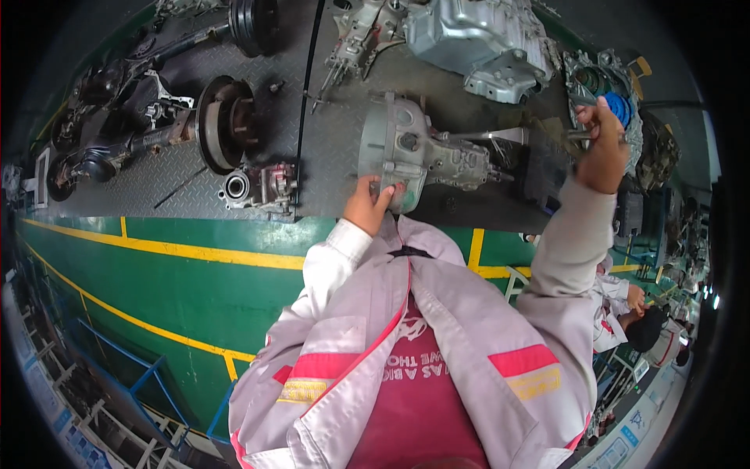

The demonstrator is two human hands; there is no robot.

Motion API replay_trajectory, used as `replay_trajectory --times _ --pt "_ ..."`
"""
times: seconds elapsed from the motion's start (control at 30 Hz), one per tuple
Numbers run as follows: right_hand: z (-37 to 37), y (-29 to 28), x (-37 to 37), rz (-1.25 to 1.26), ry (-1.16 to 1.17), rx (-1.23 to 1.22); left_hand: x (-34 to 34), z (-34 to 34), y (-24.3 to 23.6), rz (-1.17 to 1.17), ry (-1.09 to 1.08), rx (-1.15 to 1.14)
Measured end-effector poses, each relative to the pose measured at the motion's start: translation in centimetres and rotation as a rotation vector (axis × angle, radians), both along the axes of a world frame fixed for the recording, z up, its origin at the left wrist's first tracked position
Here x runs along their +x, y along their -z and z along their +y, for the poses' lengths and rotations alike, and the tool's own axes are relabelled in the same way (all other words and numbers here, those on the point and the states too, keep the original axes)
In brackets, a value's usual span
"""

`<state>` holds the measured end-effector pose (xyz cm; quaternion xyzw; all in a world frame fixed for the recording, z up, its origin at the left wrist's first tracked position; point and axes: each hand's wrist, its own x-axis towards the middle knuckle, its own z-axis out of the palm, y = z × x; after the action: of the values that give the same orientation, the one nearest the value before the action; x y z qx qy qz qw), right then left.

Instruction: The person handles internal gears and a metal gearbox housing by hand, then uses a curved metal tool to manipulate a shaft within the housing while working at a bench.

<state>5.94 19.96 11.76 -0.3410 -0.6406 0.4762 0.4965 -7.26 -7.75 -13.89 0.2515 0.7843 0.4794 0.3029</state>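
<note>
A grey cast-metal gearbox [406, 144] lies on the bench in front of me, its wide bell end to the left and its narrow end to the right. With thumb and fingers, my left hand [367, 205] grips the near rim of the bell end. Raised at the right, my right hand [603, 148] is closed around a metal rod-like tool [578, 135] that sticks out past the fingers; its exact kind is unclear. Behind that hand sit an opened gear casing [582, 69] and a round blue part [619, 108].
A large silver transmission casing [476, 39] stands at the back. Axles with a brake drum [225, 125] and a small metal housing [262, 187] lie on the left of the dark tread-plate bench [312, 156]. Other people [625, 313] are at the lower right, beyond my arm.
</note>
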Motion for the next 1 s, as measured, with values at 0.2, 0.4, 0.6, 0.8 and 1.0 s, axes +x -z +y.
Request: replay_trajectory --times 0.2,0.4,0.6,0.8,1.0 --pt "-2.1 -1.1 -0.4 -0.393 -0.394 0.555 -0.1 0.5 -2.0 0.048 0.004 -0.118" --pt "0.0 2.2 1.1 0.041 -0.526 0.349 0.2 0.4 -1.7 0.069 -0.027 -0.108" --pt "-2.2 0.8 -0.1 -0.059 -0.441 0.427 -0.8 0.7 0.1 0.273 0.067 0.028" --pt "-3.0 -1.1 0.1 -0.15 -0.503 0.277 0.3 -0.5 1.0 0.11 -0.054 -0.081" --pt "-2.6 -2.0 0.9 -0.244 -0.26 0.143 0.8 0.4 4.8 -0.367 -0.243 0.342"
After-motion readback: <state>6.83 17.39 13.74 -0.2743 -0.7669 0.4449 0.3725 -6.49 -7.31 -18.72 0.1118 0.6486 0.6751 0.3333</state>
